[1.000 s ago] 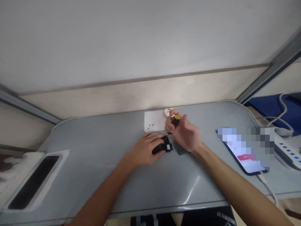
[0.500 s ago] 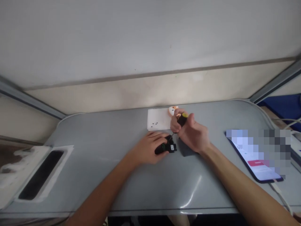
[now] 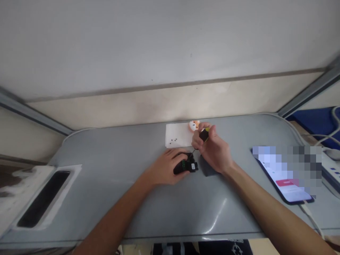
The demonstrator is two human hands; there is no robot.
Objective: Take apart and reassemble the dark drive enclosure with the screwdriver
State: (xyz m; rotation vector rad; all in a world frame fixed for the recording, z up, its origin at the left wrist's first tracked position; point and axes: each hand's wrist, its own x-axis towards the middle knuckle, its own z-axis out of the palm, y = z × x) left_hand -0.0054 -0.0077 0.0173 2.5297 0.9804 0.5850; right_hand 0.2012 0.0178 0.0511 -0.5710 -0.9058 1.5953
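My left hand [image 3: 170, 165] is wrapped over a black device [image 3: 191, 166] with a small white label, holding it down on the grey table. In my right hand [image 3: 212, 147] is a screwdriver [image 3: 204, 135] with a black and yellow handle, its thin shaft slanting down to the device. The exact spot its tip touches is too small to make out. A dark flat piece [image 3: 208, 167] lies under my right hand, partly hidden by it. Just behind the hands, white paper [image 3: 180, 132] bears several tiny dark bits [image 3: 172, 140].
An orange and white animal-faced item [image 3: 193, 125] sits at the paper's right edge. On the right lies a lit phone [image 3: 278, 177] with a cable, beside a white power strip [image 3: 332, 170]. A black phone-shaped object [image 3: 44, 199] lies at left on white packaging. A wall stands behind the table [image 3: 114, 148].
The view has shifted slightly. My right hand and the screwdriver handle have turned a little, while my left hand keeps its hold on the device.
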